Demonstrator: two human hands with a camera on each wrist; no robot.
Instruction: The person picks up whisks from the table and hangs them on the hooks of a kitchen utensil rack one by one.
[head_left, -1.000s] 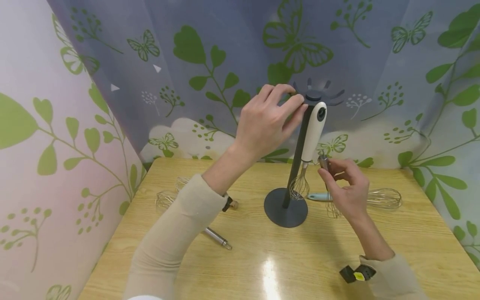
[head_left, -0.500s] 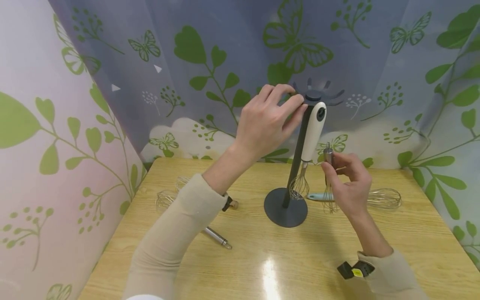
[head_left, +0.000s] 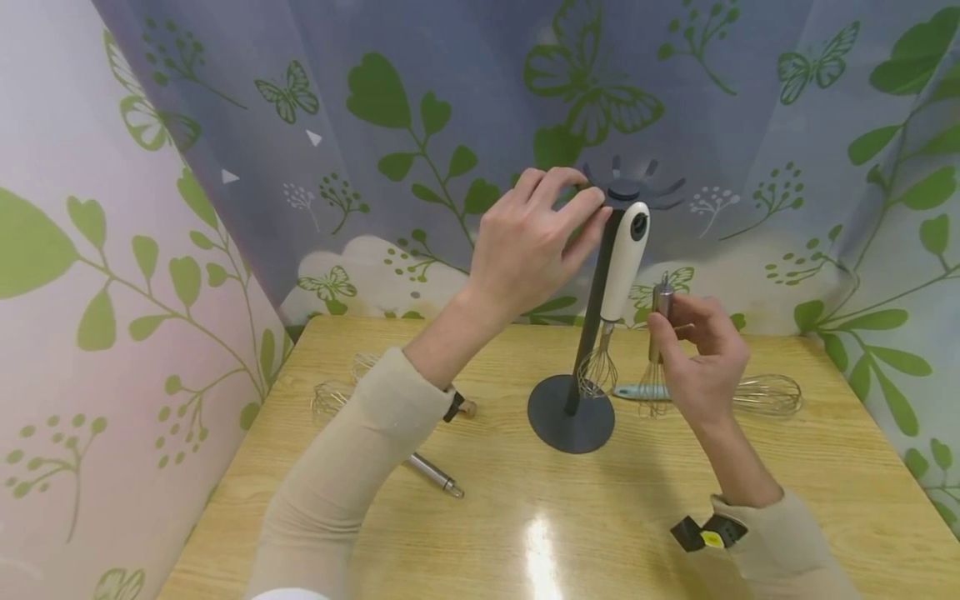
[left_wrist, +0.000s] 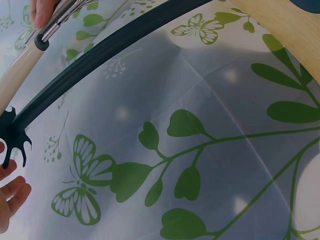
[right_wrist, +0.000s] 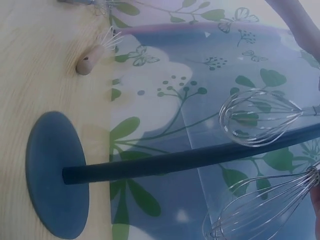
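Observation:
My left hand grips the hooked top of a dark utensil stand, fingers curled at a hook. From the stand's near side hangs a whisk with a white handle, its wires pointing down. My right hand pinches a steel whisk by its handle, just right of the white one. This steel whisk is upright, hanging loop uppermost and below the level of the hooks. In the right wrist view the wires of the held whisk spread beside the stand's pole.
A whisk with a light blue handle lies behind my right hand on the wooden table. At the left, partly under my left forearm, lie a steel-handled whisk and a whisk with a wooden handle. Patterned cloth surrounds the table.
My right hand has risen slightly and moved a little right, bringing the steel whisk up and more upright. The left hand stays at the stand's top.

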